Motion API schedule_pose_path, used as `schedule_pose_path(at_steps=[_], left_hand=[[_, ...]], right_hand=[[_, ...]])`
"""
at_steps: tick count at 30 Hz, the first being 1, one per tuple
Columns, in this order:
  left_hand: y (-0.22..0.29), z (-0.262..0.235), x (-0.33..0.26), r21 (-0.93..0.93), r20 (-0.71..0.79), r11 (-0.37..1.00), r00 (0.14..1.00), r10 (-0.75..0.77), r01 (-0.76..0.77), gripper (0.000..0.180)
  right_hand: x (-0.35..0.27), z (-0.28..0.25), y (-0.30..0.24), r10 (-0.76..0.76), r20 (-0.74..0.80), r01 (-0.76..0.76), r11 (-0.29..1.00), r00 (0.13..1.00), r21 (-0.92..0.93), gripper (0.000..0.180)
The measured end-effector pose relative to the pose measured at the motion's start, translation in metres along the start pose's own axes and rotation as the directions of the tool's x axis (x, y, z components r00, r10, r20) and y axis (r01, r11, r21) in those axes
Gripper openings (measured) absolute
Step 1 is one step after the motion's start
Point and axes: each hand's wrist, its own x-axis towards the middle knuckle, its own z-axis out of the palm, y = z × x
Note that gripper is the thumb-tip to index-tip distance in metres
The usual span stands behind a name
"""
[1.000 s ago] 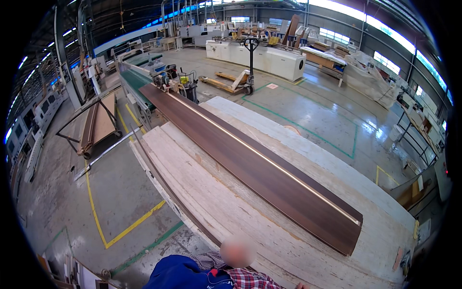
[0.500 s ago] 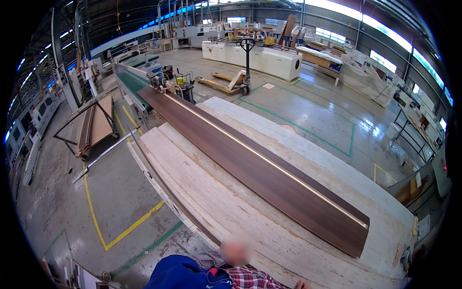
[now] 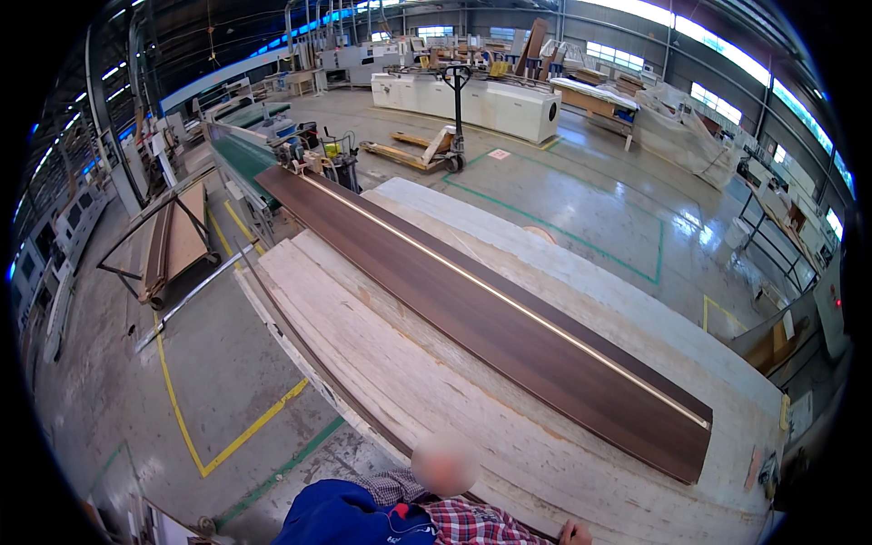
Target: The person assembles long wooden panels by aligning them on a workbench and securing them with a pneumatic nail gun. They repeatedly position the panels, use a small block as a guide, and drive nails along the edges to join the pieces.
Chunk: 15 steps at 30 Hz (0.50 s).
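Dark brown board (image 3: 490,327), long and narrow, lies flat on a stack of pale whitewashed panels (image 3: 381,363). It runs diagonally from upper left, by a green-topped machine (image 3: 241,150), down to the lower right, where its near end sits just short of the stack's edge. A thin light strip runs along its length.

Hands: only one bit shows, a hand (image 3: 574,533) at the very bottom edge, resting on or just above the pale stack, near the board's near end but apart from it. Too little is in frame to tell which hand it is, how far open it is, or whether it grips anything. No other hand in view.

A person in a blue jacket and red plaid shirt (image 3: 409,518) is low at the bottom edge, next to the stack.

Around: pallet jack (image 3: 451,118) on the concrete floor behind, white cabinets (image 3: 481,100) beyond it, yellow floor lines (image 3: 227,436) to the left, leaning boards on a rack (image 3: 173,241).
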Motion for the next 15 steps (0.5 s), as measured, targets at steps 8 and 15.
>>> schedule_pose_path(at_steps=[8, 15], left_hand=[[-0.002, 0.004, 0.003, 0.111, -0.055, 0.984, 0.987, 0.149, -0.143, 0.068], [-0.004, 0.004, 0.004, 0.064, 0.015, 0.992, 0.994, 0.108, -0.109, 0.067]], right_hand=[[0.004, 0.003, 0.005, -0.053, -0.025, 0.053, 0.998, 0.998, -0.015, 0.034], [0.005, -0.004, -0.001, -0.042, -0.015, 0.042, 0.999, 0.999, -0.001, 0.033]])
